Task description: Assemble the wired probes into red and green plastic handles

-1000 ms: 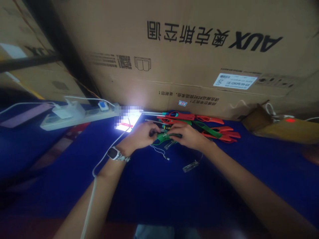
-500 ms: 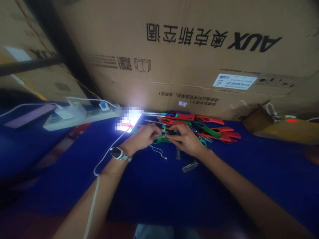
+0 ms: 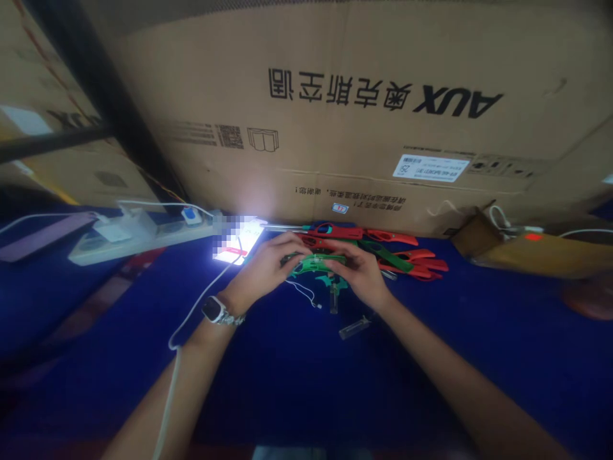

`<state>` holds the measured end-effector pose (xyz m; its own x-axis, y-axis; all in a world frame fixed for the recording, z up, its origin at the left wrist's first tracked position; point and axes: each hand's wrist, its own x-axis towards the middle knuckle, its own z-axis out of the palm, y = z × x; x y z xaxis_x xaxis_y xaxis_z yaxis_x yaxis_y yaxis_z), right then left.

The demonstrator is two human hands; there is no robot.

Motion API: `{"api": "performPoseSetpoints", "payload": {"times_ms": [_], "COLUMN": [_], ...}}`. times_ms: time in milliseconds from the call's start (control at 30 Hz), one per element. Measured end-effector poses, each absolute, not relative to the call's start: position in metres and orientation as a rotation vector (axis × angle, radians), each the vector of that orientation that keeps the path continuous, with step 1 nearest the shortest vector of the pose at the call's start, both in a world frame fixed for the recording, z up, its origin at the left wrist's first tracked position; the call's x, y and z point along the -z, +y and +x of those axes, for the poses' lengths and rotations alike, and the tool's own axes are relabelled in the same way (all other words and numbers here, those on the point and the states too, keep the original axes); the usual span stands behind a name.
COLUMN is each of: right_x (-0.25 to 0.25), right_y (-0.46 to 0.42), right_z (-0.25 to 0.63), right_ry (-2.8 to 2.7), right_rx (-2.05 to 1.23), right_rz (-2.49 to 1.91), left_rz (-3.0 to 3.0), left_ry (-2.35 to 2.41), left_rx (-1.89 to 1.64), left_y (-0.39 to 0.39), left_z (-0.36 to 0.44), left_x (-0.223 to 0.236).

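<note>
Both hands meet over a blue cloth and grip one green plastic lighter body [image 3: 315, 262]. My left hand [image 3: 265, 268], with a watch on its wrist, pinches the left end. My right hand [image 3: 360, 271] wraps the right end. Under them lie a thin wire [image 3: 305, 294], a teal trigger piece [image 3: 334, 283] and a small clear tube [image 3: 355, 326]. A pile of red and green long lighters [image 3: 383, 249] lies just behind the hands.
A big cardboard box [image 3: 335, 115] stands close behind as a wall. A lit phone [image 3: 238, 242] with a white cable lies at the left, next to a white power strip [image 3: 129, 233]. A brown cardboard tray [image 3: 507, 249] sits at the right.
The hands have lifted the green lighter body slightly and closed round it more tightly. The view has tilted, so everything sits a little lower and to the left.
</note>
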<state>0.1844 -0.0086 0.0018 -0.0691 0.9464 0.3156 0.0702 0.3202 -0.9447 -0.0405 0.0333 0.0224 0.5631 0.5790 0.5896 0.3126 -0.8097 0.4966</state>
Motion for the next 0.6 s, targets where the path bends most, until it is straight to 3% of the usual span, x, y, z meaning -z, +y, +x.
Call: {"api": "performPoseSetpoints", "payload": {"times_ms": [200, 400, 600], "right_x": [-0.019, -0.014, -0.014], "right_y": [-0.015, -0.017, -0.019], "right_z": [0.192, 0.204, 0.211], "right_ry": [-1.31, -1.11, -1.081], "right_rx": [-1.466, -1.413, -1.392], "right_rz": [-1.086, -1.061, -1.038], "left_rz": [2.441, 2.245, 2.052], "left_ry": [0.742, 1.071, 1.029], "left_rx": [-1.132, -1.038, -0.791], "left_y": [0.032, 0.038, 0.04], "left_z": [-0.037, -0.06, -0.069], "left_x": [-0.025, -0.026, -0.023]}}
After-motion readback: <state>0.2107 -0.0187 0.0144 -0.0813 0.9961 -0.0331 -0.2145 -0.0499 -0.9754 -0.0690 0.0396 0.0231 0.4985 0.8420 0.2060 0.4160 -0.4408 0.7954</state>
